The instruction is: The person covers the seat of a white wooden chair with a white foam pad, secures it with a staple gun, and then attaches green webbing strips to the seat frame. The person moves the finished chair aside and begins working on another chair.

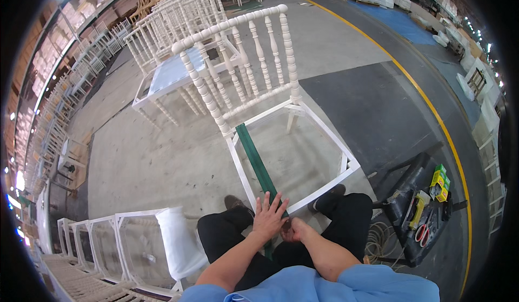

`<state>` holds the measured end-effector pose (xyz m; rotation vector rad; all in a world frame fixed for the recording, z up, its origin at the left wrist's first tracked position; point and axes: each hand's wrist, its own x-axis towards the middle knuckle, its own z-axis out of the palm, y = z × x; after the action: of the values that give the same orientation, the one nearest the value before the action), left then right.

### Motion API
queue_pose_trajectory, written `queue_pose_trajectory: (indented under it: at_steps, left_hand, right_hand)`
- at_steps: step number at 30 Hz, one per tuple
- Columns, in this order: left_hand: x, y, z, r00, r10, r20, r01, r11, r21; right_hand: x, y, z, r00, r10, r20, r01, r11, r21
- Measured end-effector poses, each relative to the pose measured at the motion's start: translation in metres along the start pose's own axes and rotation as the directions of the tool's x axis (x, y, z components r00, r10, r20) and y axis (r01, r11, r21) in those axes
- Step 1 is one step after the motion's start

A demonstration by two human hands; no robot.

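Note:
A white chair frame (318, 194) with turned spindles in its back (251, 59) stands before me, its seat open. A green webbing strap (253, 153) runs along the left part of the seat, from the back rail to the front rail, and its tail hangs down between my legs. My left hand (268, 215) lies over the strap at the front rail, fingers stretched and apart. Just right of it, below the rail, my right hand (296, 230) is closed against the strap. What its fingers hold is hidden.
At right, a black stool (403, 207) carries scissors (422, 235), a yellow-handled tool (418, 211) and a green-yellow box (439, 185). A coiled hose (380, 240) lies beside it. White chairs (178, 75) stand behind; more frames (121, 248) lie left. A yellow line (432, 105) crosses the floor.

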<state>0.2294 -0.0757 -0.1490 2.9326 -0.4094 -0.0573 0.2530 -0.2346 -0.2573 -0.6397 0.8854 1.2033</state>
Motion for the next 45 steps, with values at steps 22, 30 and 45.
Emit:
queue_pose_trajectory:
  at_steps: [22,30,45]
  left_hand:
    - [0.007,-0.063,-0.014,0.762,-0.641,0.091,0.328,0.261,-0.908]
    - [0.028,-0.147,0.068,0.219,-0.73,0.648,0.4,-0.538,-0.742]
    - [0.037,-0.093,0.165,0.616,-0.383,0.689,0.675,-0.195,-0.712]
  right_hand:
    - [0.105,-0.031,0.067,0.937,-0.326,-0.125,0.339,0.763,0.55]
    - [0.166,-0.025,0.017,0.907,-0.236,-0.348,0.371,0.837,0.401]
    - [0.253,-0.039,-0.04,0.813,-0.296,-0.501,0.286,0.953,-0.099]
